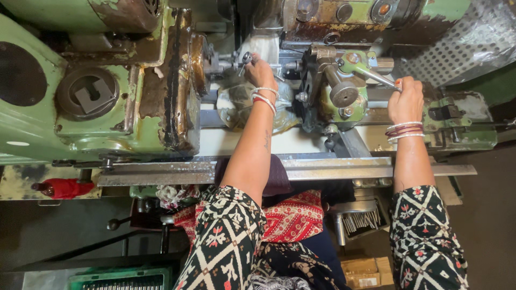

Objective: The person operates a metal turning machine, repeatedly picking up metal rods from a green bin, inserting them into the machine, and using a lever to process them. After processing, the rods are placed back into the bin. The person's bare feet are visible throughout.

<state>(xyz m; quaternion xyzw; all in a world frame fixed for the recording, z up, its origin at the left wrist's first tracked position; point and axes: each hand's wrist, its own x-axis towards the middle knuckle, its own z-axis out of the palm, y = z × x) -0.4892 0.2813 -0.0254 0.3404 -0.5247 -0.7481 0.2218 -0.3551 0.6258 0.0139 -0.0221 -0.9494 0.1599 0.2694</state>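
A worn green lathe [107,107] fills the top of the head view. My left hand [260,72] reaches in beside the chuck [200,59], fingers closed on a small metal part [246,57] at the spindle. Bangles ring that wrist. My right hand [406,99] is closed around the metal lever handle [379,77] of the green tool block [338,88] to the right. Both forearms wear patterned black, white and red sleeves.
A long steel rail [333,171] runs across the front of the machine. A red-capped object [64,188] lies at lower left. Perforated metal sheet [462,43] sits at top right. A tray of metal pieces [361,221] and cardboard boxes [365,271] lie below.
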